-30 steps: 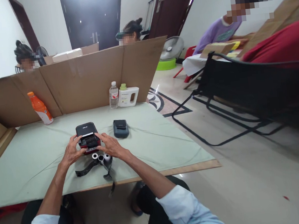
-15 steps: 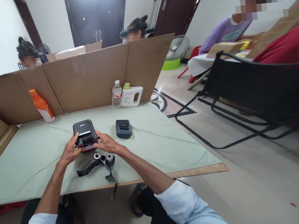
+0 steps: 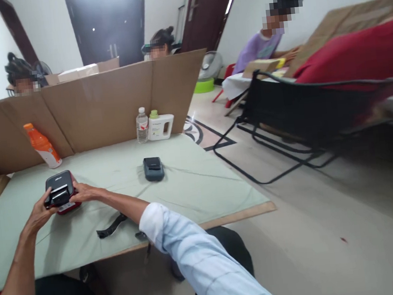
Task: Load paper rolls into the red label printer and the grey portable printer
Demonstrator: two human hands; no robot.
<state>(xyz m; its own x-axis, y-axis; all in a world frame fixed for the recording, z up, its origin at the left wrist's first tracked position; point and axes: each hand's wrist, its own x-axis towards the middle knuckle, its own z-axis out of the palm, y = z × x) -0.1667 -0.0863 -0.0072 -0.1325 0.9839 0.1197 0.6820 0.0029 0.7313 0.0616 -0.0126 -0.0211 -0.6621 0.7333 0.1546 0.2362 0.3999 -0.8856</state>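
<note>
Pale green desk [image 3: 182, 186], with brown cardboard [image 3: 98, 106] along its back edge. Toward the left edge, holds a black and red machine [image 3: 60, 190] from both sides, with fingers of left hand [image 3: 40, 213] and right hand [image 3: 85, 192] clamped on it. Cannot tell whether lifted or resting. Looks like a step of placing it; seems to call next for steady hands and a level landing, away from the black strip [image 3: 112, 227] near the front edge.

The left hand [image 3: 39, 215] and right hand [image 3: 85, 192] held a black-and-red device [image 3: 61, 183] at the desk [image 3: 201, 193]. Behind the device stood an orange bottle [image 3: 43, 146]; right of the device sat a dark gadget [image 3: 153, 169]; in front and rightward, a black strip [image 3: 110, 227] lay partly hidden.
</note>
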